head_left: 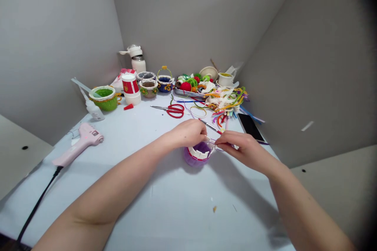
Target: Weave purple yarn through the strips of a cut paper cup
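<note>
A small purple cup (196,157) with a white notched rim stands on the white table (165,204) in front of me. My left hand (188,132) rests over its far rim, fingers curled and pinched on a thin purple strand (212,140) at the rim. My right hand (240,147) is just to the cup's right, fingers closed and pinching the same strand. A thin red-tipped tool (209,126) lies behind the hands.
A pink glue gun (81,141) with a black cord lies at the left. Red scissors (172,110), a glue bottle (92,109), a green basket (104,98), small decorated cups, a tray of pipe cleaners (224,102) and a black phone (250,126) fill the back.
</note>
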Demonstrator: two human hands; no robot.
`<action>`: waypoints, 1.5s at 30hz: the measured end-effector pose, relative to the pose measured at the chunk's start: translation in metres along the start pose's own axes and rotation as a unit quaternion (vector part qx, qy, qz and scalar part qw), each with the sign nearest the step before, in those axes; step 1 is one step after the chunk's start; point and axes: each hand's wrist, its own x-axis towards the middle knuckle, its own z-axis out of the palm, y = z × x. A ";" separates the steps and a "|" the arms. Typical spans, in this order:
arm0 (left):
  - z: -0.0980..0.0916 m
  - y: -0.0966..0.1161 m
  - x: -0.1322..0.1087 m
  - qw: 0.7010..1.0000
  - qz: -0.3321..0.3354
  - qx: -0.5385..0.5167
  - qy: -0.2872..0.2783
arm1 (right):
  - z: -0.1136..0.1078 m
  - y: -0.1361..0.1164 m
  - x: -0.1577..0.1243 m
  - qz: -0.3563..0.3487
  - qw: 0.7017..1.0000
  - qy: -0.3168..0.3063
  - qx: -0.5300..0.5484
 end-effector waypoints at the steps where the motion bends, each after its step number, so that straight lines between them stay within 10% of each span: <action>1: 0.000 0.000 0.000 1.000 0.001 0.002 0.001 | 0.002 0.001 -0.002 0.002 1.000 0.013 0.010; 31: -0.006 0.019 -0.018 0.975 0.003 0.218 -0.043 | 0.057 0.013 -0.009 0.090 0.981 0.078 0.152; 45: 0.006 -0.002 0.001 0.996 0.063 0.013 -0.055 | 0.052 0.016 -0.013 0.117 0.978 0.084 0.149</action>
